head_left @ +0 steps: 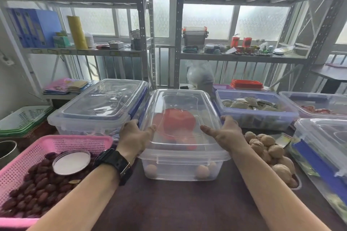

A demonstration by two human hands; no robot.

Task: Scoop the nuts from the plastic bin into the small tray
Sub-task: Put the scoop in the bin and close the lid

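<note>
Both hands, left hand (134, 135) and right hand (226, 133), lie open against the long sides of the clear lidded plastic bin (181, 167) at mid-table; nearly empty, it looks light, stiff, slick; grip under the rim; walnuts (268, 146) fill the small tray beside it.

Storeroom or small packing room, likely for dried foods. Grey slotted-steel shelving (145, 30) stands against frosted windows (208, 18), loaded with blue binders (35, 26), boxes, jars. Dark worktable (169, 202) crowded with clear lidded plastic bins (180, 133); pink basket (56, 144) holds red dates (37, 187); walnuts (270, 148) heaped at right; open bin of packets, perhaps herbs (251, 104), blurred. Stacked mesh trays (24, 118) at left.
</note>
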